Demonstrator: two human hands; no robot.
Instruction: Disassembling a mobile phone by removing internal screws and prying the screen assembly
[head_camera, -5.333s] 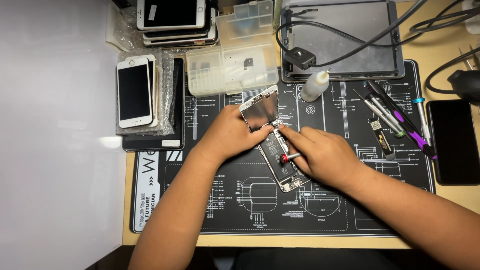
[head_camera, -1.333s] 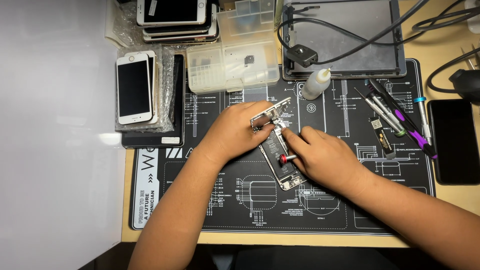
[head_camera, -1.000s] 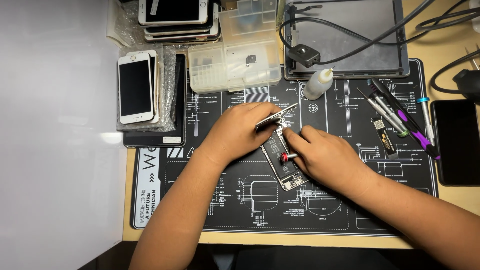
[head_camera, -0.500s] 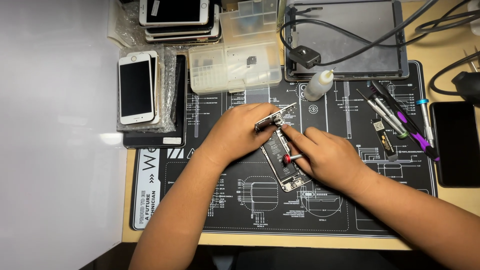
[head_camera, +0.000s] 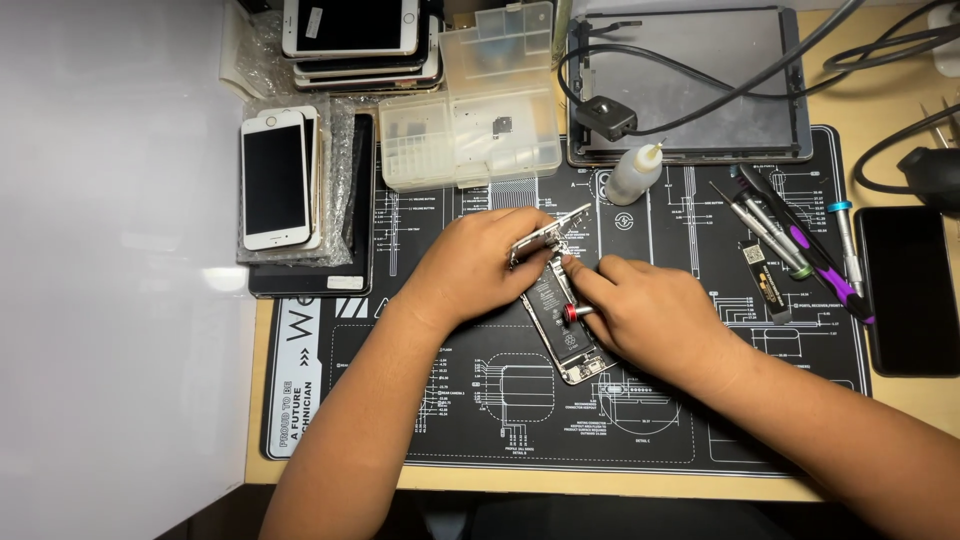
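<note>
Head view, looking down on a wooden tabletop (head_camera: 900, 110) covered by a black repair mat with white diagram lines (head_camera: 480, 420).

Change since the earliest frame: the silver-backed phone screen panel (head_camera: 548, 232), which then stood raised and showed its reflective back, now lies tipped far lower, seen almost edge-on. Both hands have stayed at the phone throughout; the view has drifted only slightly.

Left hand (head_camera: 478, 265): fingers clenched around the screen panel at the top end of the opened phone body with exposed battery (head_camera: 568, 325), which lies slanted at mid-mat.

Right hand (head_camera: 655, 315): fingers pinched on a small screwdriver with a red cap (head_camera: 572, 312); the tip sits over the phone's upper half. Exact contact point hidden by the fingers.

Counts:
- One white squeeze bottle with nozzle (head_camera: 633, 172), just above the hands.
- One clear plastic parts box (head_camera: 478, 110), lid open.
- One grey tablet (head_camera: 690, 90) with black cables across it.
- White phone face-up on a stack wrapped in bubble film (head_camera: 275, 180), left edge; stack count unclear.
- Second stack of phones (head_camera: 355, 35), top edge.
- One dark phone (head_camera: 908, 290), far right.
- Loose hand tools (head_camera: 790, 245), roughly four, one purple-handled.
</note>
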